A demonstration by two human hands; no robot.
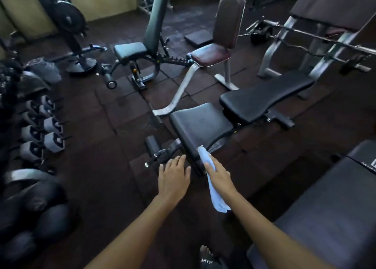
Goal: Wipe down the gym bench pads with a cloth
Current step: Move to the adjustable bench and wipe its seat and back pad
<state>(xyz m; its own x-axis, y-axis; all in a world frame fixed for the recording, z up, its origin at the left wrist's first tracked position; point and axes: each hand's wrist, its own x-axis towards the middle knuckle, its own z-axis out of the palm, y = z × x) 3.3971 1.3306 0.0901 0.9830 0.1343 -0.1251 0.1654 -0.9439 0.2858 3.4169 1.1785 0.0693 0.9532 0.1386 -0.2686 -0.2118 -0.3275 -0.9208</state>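
1. Gym room with a dark tiled rubber floor (114, 126); dumbbells (43, 130) line the left edge.
2. Black bench at centre: seat pad (200, 124) nearer, back pad (264, 97) farther right.
3. Right hand (218, 175), fingers closed around a light blue cloth (215, 195); the cloth's upper end lies against the near edge of the seat pad, its lower end hanging below the wrist.
4. Left hand (174, 179), palm down, fingers spread and holding nothing, near the bench's front frame (162, 153), just left of the right hand.
5. Far background: a maroon seat (211, 54) and a grey incline bench (130, 51).
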